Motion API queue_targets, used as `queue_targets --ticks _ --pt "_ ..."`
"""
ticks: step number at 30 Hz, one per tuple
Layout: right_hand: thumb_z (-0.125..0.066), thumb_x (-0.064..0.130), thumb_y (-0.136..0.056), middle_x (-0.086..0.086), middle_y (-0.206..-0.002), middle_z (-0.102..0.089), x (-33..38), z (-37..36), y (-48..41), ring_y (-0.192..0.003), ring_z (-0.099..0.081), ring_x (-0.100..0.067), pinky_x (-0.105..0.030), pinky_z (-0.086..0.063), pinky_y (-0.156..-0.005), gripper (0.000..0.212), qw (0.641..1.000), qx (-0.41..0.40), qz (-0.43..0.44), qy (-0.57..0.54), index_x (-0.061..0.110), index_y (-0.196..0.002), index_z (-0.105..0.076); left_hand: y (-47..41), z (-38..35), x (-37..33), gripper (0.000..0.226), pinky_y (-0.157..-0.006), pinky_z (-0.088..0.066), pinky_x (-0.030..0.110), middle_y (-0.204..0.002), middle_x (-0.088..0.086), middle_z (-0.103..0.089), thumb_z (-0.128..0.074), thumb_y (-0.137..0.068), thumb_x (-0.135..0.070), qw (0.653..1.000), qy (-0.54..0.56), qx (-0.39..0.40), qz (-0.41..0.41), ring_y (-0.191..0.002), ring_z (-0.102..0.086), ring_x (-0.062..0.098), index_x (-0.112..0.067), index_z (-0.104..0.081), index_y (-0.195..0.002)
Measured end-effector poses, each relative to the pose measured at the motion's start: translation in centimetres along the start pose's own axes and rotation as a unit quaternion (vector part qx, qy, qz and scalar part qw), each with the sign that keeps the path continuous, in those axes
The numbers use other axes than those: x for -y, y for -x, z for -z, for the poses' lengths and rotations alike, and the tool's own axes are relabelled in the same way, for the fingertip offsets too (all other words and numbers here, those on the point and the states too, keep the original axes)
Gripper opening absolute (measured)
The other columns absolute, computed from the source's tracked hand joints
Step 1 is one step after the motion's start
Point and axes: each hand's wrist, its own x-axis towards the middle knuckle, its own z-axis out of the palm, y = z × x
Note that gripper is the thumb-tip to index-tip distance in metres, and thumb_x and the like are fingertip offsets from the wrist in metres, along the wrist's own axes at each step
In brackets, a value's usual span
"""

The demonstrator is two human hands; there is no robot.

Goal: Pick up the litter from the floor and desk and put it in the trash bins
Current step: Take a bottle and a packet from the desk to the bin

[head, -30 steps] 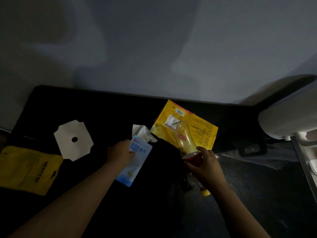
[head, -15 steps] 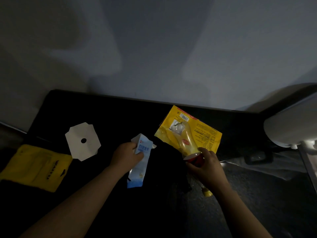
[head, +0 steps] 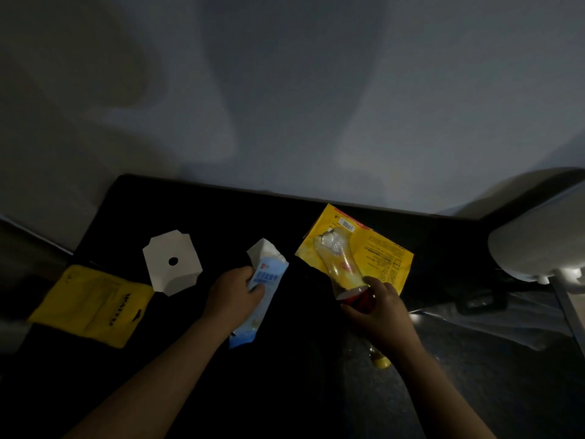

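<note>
Left hand [head: 232, 289] clamps blue tissue packet [head: 264, 291]; right hand [head: 378, 308] grips plastic bottle [head: 338, 264] against yellow wrapper [head: 386, 258] (probably bundling litter for one bin trip).

Over a black desk [head: 221, 210], your left hand [head: 232, 291] grips a pale blue plastic packet [head: 269, 278]; your right hand [head: 381, 310] holds a clear red-labelled plastic bottle [head: 338, 264] against a yellow printed wrapper [head: 383, 251].

Single head-worn wide view, forward and down, close over desk [head: 221, 217]
</note>
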Motion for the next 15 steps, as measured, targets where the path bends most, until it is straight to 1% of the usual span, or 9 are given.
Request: queue_targets --ticks 2,4,6,8,9,12,13,15 --pt "-0.071 0.057 -0.070 0.021 -0.107 -0.038 0.4 0.1 0.6 -0.088 -0.046 0.006 -0.008 -0.039 -0.056 0.077 1.000 -0.007 0.000 -0.007 0.032 -0.135 -0.040 0.6 0.3 -0.2 0.021 -0.063 -0.049 0.033 -0.093 0.015 -0.067 -0.059 -0.092 -0.021 1.000 0.000 -0.011 -0.015 -0.075 -0.062 0.020 -0.001 -0.063 -0.100" --pt "-0.070 0.060 -0.068 0.020 -0.108 -0.039 0.8 0.3 1.3 -0.088 -0.047 0.006 -0.008 -0.040 -0.055 0.078 1.000 -0.019 -0.007 -0.007 0.033 -0.134 -0.040 1.1 0.5 -0.5 0.021 -0.051 -0.040 0.021 -0.093 0.013 -0.067 -0.058 -0.092 -0.021 0.999 -0.003 -0.019 -0.031 -0.063 -0.055 0.008 -0.002 -0.063 -0.100" --pt "-0.070 0.059 -0.067 0.020 -0.105 -0.038 1.3 0.7 2.3 -0.087 -0.048 0.005 -0.009 -0.039 -0.056 0.077 0.999 -0.038 -0.016 -0.004 0.031 -0.134 -0.042 1.4 0.6 -1.0 0.022 -0.047 -0.031 0.014 -0.094 0.014 -0.067 -0.057 -0.093 -0.021 0.998 -0.011 -0.024 -0.052 -0.056 -0.046 0.001 -0.002 -0.064 -0.101" --pt "-0.070 0.059 -0.066 0.020 -0.102 -0.039 1.6 1.2 3.5 -0.086 -0.050 0.002 -0.010 -0.040 -0.058 0.077 0.998 -0.059 -0.031 -0.012 0.029 -0.132 -0.044 1.8 0.6 -2.0 0.022 -0.046 -0.030 0.011 -0.097 0.013 -0.068 -0.057 -0.092 -0.021 0.997 -0.023 -0.028 -0.071 -0.053 -0.044 0.001 -0.002 -0.065 -0.101" --pt "-0.070 0.058 -0.066 0.019 -0.101 -0.040 1.7 1.6 4.1 -0.086 -0.051 0.000 -0.011 -0.041 -0.060 0.077 0.997 -0.068 -0.042 -0.020 0.028 -0.133 -0.045 2.0 0.6 -2.6 0.023 -0.048 -0.033 0.013 -0.099 0.012 -0.069 -0.057 -0.092 -0.020 0.996 -0.024 -0.029 -0.079 -0.054 -0.046 0.004 -0.001 -0.065 -0.101" --pt "-0.074 0.049 -0.070 0.011 -0.110 -0.044 1.8 2.7 6.2 -0.088 -0.049 -0.001 -0.011 -0.040 -0.063 0.074 0.992 -0.103 -0.068 -0.034 0.026 -0.135 -0.045 2.8 0.4 -4.8 0.024 -0.058 -0.043 0.028 -0.104 0.013 -0.069 -0.058 -0.092 -0.020 0.994 -0.030 -0.012 -0.100 -0.061 -0.054 0.017 0.001 -0.064 -0.103" --pt "-0.075 0.046 -0.072 0.009 -0.113 -0.046 1.8 3.2 6.9 -0.091 -0.050 -0.003 -0.012 -0.040 -0.065 0.071 0.991 -0.110 -0.073 -0.038 0.026 -0.134 -0.046 3.1 0.3 -5.5 0.025 -0.061 -0.046 0.032 -0.106 0.014 -0.069 -0.058 -0.093 -0.021 0.994 -0.038 -0.003 -0.105 -0.066 -0.058 0.022 0.001 -0.063 -0.104" --pt "-0.074 0.043 -0.073 0.005 -0.115 -0.049 1.7 4.3 8.3 -0.096 -0.052 -0.008 -0.017 -0.043 -0.070 0.067 0.989 -0.113 -0.078 -0.047 0.027 -0.131 -0.047 3.9 -0.3 -7.0 0.023 -0.074 -0.053 0.040 -0.111 0.013 -0.067 -0.058 -0.093 -0.022 0.992 -0.051 0.005 -0.114 -0.085 -0.064 0.028 -0.001 -0.062 -0.102"
